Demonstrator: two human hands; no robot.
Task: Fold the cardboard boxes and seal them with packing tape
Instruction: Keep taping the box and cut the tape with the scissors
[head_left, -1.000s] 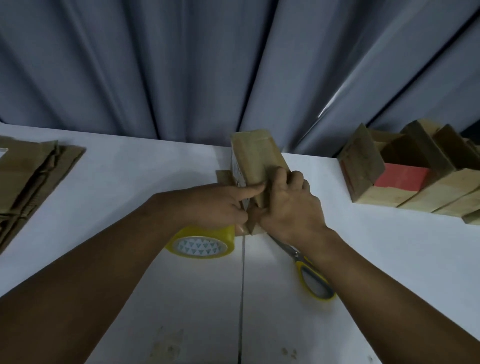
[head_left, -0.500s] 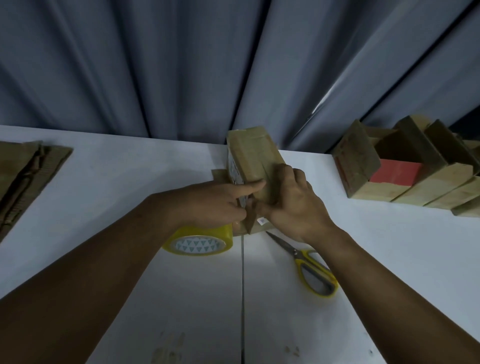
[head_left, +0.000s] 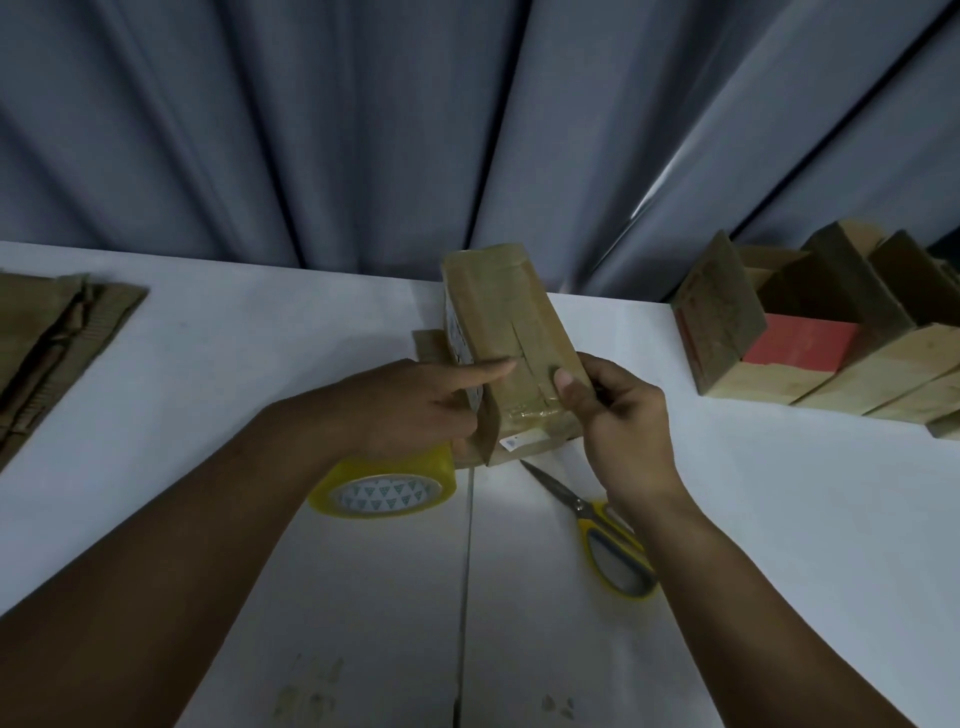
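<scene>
A small brown cardboard box (head_left: 501, 317) stands tilted at the table's middle, with clear tape across its near end. My left hand (head_left: 415, 405) holds its left side, with the forefinger stretched flat over the top face. My right hand (head_left: 618, 410) grips the box's right near corner, thumb pressed on the top face by the tape. Under my left wrist lies a yellow roll of packing tape (head_left: 384, 488). Yellow-handled scissors (head_left: 602, 530) lie just below the box, partly under my right wrist.
Flat unfolded cardboard (head_left: 47, 338) is stacked at the left edge of the white table (head_left: 234, 364). Several folded boxes, one with a red face (head_left: 800, 343), stand at the right rear. A grey curtain hangs behind the table.
My right hand has slid off the top of the box to its right near corner, uncovering the taped end. The left forefinger stays on the top face.
</scene>
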